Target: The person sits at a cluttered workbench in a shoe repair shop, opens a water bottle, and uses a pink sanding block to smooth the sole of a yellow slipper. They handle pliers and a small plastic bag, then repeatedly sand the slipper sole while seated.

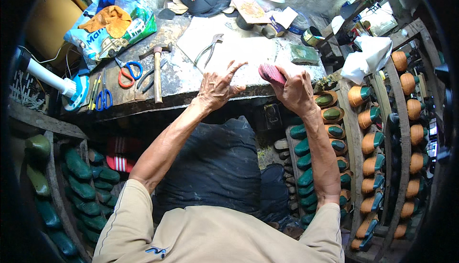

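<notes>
The right hand [297, 90] is grasping the red pad [271, 73], its fingers curling round the near end, so this grip is closed on it. The pad, striped and rounded, is sticking out leftward above the bench [260, 90]'s front edge; whether it is cloth or something stiffer is hard to tell. Its long axis is sloping from the free end at upper left down to the right, into the grip, and that free end is facing the left hand [217, 88].

The left hand is holding nothing that shows: its grip is released, the fingers spreading up and to the right, the thumb standing out below them toward the pad. A gap is separating its fingertips from the pad, so the two are not touching. From the left grip, the pad is lying to the right, at about fingertip height in the view; the right hand is the nearer one, being already on it.

Just beyond the left hand, the pliers [206, 54] are lying on the bench, handles pointing back toward it, head slanting away to the upper right. The hammer [158, 74] is resting farther left, its handle running toward the front edge.
</notes>
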### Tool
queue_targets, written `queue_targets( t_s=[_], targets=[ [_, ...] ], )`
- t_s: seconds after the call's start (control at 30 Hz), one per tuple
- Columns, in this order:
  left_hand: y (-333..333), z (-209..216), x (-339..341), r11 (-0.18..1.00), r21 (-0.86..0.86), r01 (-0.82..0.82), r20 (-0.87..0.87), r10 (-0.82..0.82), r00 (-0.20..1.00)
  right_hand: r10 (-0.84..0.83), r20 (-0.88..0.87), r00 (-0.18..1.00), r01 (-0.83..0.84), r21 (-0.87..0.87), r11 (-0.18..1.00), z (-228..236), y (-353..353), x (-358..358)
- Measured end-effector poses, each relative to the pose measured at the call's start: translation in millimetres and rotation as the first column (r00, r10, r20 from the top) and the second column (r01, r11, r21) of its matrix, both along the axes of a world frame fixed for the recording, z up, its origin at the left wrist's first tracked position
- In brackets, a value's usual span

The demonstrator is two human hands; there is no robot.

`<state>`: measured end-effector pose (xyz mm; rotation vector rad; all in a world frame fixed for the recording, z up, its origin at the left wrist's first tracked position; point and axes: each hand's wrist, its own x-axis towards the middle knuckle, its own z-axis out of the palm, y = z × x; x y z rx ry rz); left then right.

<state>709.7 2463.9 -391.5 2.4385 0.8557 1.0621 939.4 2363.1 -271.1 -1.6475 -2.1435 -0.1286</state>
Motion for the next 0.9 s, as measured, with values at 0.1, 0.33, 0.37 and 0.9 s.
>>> queue_targets(
  t_s=[0.1, 0.33, 0.37, 0.9],
  targets=[
    [-6, 5, 1, 0.999, -0.039, 0.037, -0.047, -0.039, 0.998, -0.004, 0.201, 0.979, 0.011, -0.03, 0.999, 6, -7, 1],
    [-26, -1, 11, 0.992, -0.103, 0.07, 0.078, -0.062, 0.995, -0.124, -0.181, 0.976, 0.101, -0.13, 0.986, -4, -11, 0],
    [-27, -4, 12, 0.977, -0.184, 0.108, 0.116, -0.087, 0.989, -0.067, -0.45, 0.89, 0.026, -0.097, 0.995, -10, -11, -3],
    [-63, -34, 23, 0.638, -0.628, 0.446, 0.488, -0.124, 0.864, -0.156, -0.718, 0.679, -0.038, -0.247, 0.968, -11, -40, -24]
  ],
)
